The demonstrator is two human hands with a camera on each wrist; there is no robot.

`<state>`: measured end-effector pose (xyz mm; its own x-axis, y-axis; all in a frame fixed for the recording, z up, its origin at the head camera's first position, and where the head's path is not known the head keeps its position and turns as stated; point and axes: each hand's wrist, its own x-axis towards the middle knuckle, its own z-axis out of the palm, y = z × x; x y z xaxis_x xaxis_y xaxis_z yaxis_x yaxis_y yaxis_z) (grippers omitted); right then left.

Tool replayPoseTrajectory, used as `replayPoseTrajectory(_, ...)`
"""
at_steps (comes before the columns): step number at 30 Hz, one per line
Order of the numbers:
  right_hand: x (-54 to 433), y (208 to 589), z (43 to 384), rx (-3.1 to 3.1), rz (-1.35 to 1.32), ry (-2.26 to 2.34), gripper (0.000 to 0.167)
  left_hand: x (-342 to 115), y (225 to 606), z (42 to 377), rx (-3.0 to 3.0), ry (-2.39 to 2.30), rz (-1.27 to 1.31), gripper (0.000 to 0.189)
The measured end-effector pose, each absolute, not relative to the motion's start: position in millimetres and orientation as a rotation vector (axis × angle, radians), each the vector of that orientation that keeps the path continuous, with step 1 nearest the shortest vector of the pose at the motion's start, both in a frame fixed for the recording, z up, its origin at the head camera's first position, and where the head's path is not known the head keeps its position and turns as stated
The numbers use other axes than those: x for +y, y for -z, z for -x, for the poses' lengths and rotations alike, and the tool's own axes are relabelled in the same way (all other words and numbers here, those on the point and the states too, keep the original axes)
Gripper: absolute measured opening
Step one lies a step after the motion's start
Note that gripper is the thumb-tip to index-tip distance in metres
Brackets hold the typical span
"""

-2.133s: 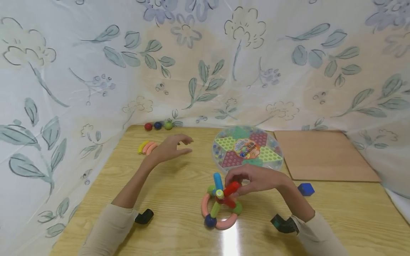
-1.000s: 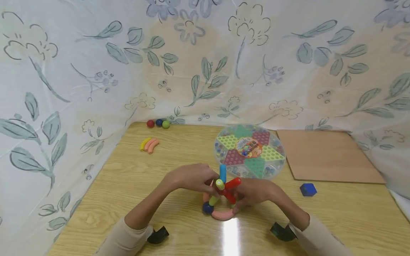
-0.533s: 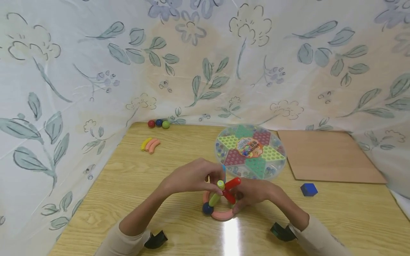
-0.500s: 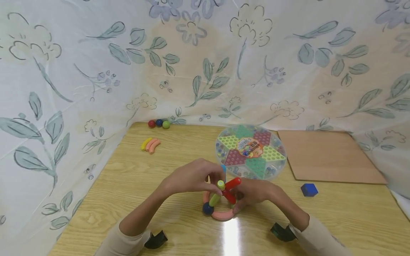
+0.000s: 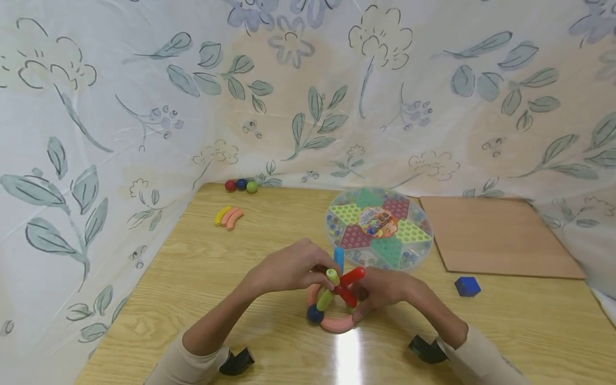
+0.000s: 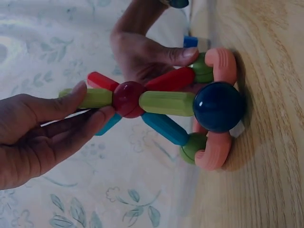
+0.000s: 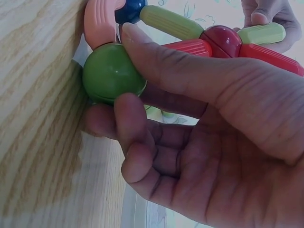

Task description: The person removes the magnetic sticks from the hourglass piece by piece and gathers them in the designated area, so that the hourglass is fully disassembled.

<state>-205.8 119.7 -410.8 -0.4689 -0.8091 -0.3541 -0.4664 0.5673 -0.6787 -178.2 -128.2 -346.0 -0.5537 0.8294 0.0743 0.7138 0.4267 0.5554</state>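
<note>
Just below the frame's centre, we have the toy (image 6: 164, 103) standing on the tabletop (image 5: 192, 267).
Our left hand (image 5: 291, 269) pinches its top green rod (image 6: 99, 98); our right hand (image 5: 385, 289) grips a green ball (image 7: 111, 73) at its base. We see a game board (image 5: 380, 227) behind, just right of centre.

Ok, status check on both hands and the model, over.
Left hand pinching upper light-green rod. Right hand gripping green base ball. Model upright on table. No obstruction seen; star board lies beyond.
</note>
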Motion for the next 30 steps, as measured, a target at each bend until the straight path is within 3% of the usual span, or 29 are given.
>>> replayPoseTrajectory(11,118.8,407.4,204.9,2.119,0.985,0.682,0.032,-136.3,345.7,183.9,2.426,-0.874,-1.293,0.014)
replayPoseTrajectory(17,117.4,407.9,205.0,2.131,0.965,0.683,0.029,-154.7,337.5,192.4,2.467,-0.956,-1.105,0.013)
replayPoseTrajectory(23,118.3,409.0,204.1,2.172,0.916,0.662,0.024,-180.7,347.8,223.3,2.613,-1.124,-0.815,0.014)
replayPoseTrajectory(30,118.5,409.1,204.4,2.175,0.914,0.657,0.021,-205.8,388.0,267.2,2.845,-1.185,-0.472,0.024)
